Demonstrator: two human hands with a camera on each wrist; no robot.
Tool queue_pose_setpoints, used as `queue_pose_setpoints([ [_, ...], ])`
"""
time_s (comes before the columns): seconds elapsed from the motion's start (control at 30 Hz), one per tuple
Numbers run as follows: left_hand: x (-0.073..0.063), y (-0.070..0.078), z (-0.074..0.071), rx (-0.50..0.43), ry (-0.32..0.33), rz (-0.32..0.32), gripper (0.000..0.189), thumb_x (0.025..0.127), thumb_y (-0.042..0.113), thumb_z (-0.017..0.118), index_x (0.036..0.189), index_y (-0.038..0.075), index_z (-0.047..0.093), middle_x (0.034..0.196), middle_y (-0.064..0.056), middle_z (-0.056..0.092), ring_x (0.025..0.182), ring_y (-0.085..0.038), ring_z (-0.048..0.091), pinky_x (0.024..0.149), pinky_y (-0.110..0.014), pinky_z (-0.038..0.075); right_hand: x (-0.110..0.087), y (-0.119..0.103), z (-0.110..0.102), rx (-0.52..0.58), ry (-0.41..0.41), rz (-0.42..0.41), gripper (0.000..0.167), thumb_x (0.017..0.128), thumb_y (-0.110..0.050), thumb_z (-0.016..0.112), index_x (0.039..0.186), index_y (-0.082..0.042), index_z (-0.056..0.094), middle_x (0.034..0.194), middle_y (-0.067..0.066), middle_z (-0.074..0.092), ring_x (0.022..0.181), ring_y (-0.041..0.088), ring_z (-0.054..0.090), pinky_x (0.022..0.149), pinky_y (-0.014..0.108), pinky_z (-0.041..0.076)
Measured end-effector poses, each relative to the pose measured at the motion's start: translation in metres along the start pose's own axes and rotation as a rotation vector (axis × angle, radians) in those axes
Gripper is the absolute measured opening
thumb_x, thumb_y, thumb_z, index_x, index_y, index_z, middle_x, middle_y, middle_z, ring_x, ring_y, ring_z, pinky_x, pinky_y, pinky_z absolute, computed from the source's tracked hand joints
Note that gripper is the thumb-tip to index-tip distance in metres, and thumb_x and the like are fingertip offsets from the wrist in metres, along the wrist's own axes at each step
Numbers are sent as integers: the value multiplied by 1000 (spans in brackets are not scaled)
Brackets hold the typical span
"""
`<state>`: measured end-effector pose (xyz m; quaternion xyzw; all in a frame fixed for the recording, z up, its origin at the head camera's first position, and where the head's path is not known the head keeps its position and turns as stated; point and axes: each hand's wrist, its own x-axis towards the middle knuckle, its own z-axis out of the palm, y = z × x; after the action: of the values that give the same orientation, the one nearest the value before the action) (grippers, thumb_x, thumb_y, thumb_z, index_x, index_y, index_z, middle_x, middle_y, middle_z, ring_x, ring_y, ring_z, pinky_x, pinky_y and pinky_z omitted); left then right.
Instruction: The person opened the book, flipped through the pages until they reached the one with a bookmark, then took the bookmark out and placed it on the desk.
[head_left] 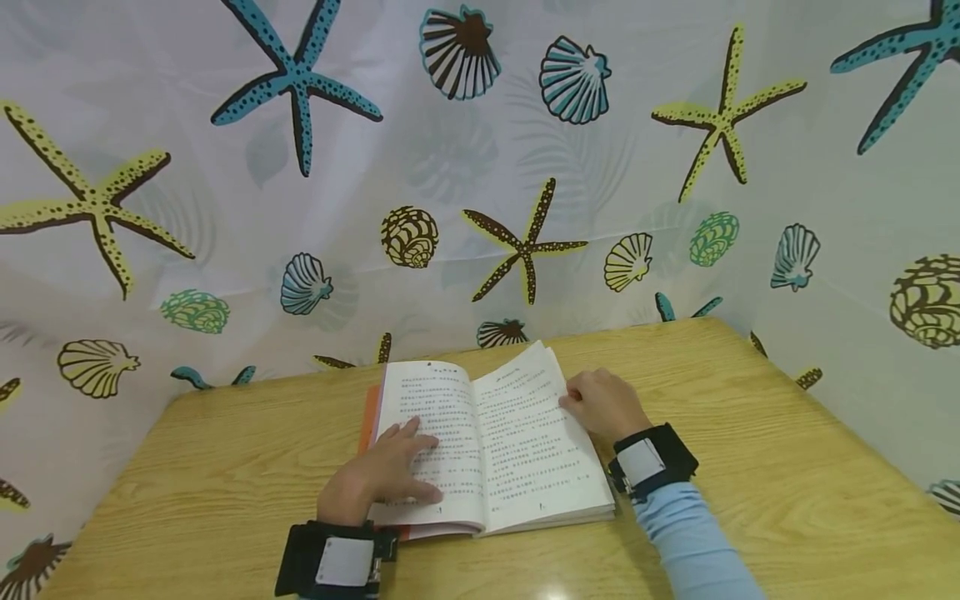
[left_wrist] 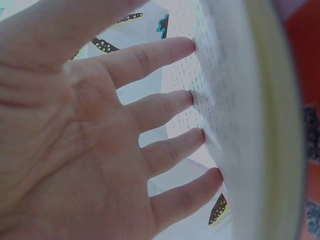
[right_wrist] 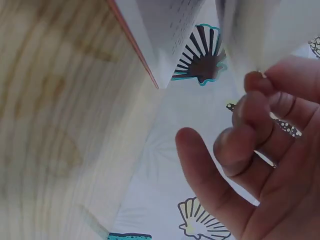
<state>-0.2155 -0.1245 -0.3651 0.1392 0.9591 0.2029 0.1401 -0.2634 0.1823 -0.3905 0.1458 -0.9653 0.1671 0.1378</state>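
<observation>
An open book (head_left: pixel 525 454) with printed text lies on the table, its orange cover (head_left: pixel 369 417) showing at the left edge. My left hand (head_left: pixel 386 471) rests on the left page with its fingers spread. In the left wrist view its fingertips (left_wrist: pixel 186 46) touch the printed paper. At the outer edge of the right side, my right hand (head_left: pixel 606 404) pinches a page between thumb and forefinger. The right wrist view shows that page (right_wrist: pixel 267 37) raised from the pages below, with the other fingers curled loosely and the little finger extended.
The wooden table (head_left: pixel 247 458) reaches out on both sides of the book. Behind and to the right hangs a white cloth (head_left: pixel 480 150) printed with starfish and shells. Black bands with pale plates (head_left: pixel 641 461) sit on both wrists.
</observation>
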Motion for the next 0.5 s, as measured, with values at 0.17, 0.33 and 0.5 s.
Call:
queue_pose_setpoints([
  [0.17,1,1,0,0,3,-4,71,76,24,90,139,8,62,161,-23,30,148,-48,22,112,-67,28,-1,1,-1,-51,5,-44,39,91,-8,73,61,-12,48,59,-3,34,54,12,37,52,24,24],
  [0.33,2,2,-1,-2,4,-6,71,76,24,90,140,8,62,162,-23,30,148,-47,21,112,-67,27,0,1,-2,-8,-30,-24,39,92,-7,72,62,-12,47,59,-3,33,55,13,38,53,24,25],
  [0.5,1,1,-1,-2,-5,-11,70,77,24,90,139,9,62,162,-23,30,148,-47,21,112,-68,27,0,3,-6,154,-85,26,30,95,-7,68,68,-9,55,61,-1,41,57,14,43,54,26,31],
])
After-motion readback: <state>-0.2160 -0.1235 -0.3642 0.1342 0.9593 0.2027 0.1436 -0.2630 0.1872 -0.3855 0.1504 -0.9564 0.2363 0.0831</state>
